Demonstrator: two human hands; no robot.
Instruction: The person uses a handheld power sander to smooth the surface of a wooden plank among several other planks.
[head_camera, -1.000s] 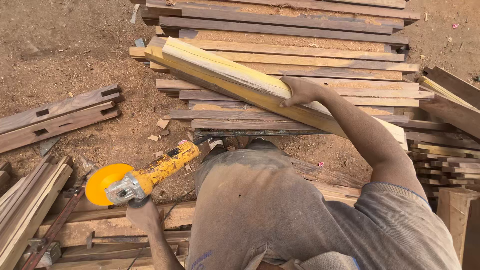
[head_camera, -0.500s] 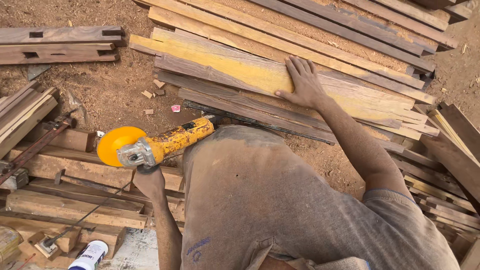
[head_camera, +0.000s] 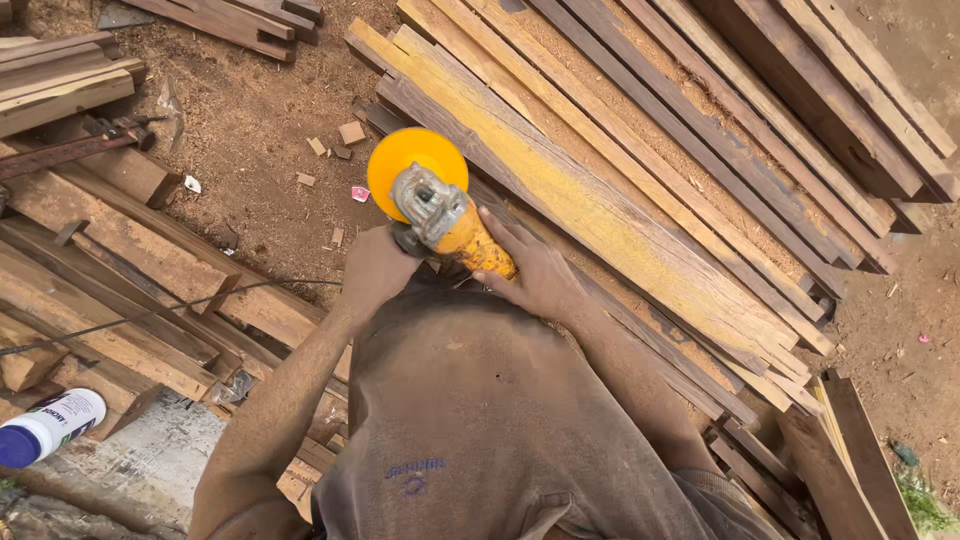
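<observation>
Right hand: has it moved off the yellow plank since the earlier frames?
Yes. The right hand has left the yellow plank and come back toward the body, now gripping the yellow grinder beside the left hand.

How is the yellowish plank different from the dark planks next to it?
The yellowish plank is bright and pale, with a yellow streak; the dark planks are brown. It looks wider and the dark planks narrower. It lies nearest the grinder; they lie farther off. All are long, sawdusty, and stacked slanting the same way.

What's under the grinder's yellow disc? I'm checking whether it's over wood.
The yellow disc hangs over the yellowish plank's edge and the sawdust ground. What lies directly beneath it is covered.
</observation>
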